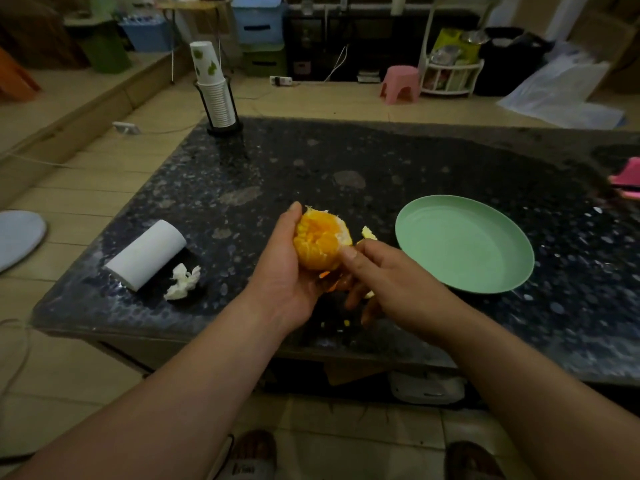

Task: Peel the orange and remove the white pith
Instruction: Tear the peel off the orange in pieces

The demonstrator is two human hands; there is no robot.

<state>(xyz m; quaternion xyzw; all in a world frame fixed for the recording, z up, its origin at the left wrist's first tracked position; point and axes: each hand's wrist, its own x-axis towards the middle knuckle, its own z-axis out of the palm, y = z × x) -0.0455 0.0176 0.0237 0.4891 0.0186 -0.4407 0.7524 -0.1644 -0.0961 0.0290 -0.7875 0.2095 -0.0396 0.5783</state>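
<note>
A mostly peeled orange (320,242) with bare segments and some white pith on its far side rests in my left hand (285,271), which cups it from the left with the thumb on top. My right hand (384,282) touches the orange's right side with the thumb, and its curled fingers hold bits of peel (369,294) below. A loose piece of peel (367,233) lies on the table just right of the fruit. Both hands hover over the dark speckled table (346,161), near its front edge.
An empty green plate (464,244) sits to the right. A paper roll (147,254) and a crumpled tissue (182,282) lie at the left. A stack of paper cups in a holder (216,95) stands at the back left corner. A pink object (627,180) pokes in at the right edge.
</note>
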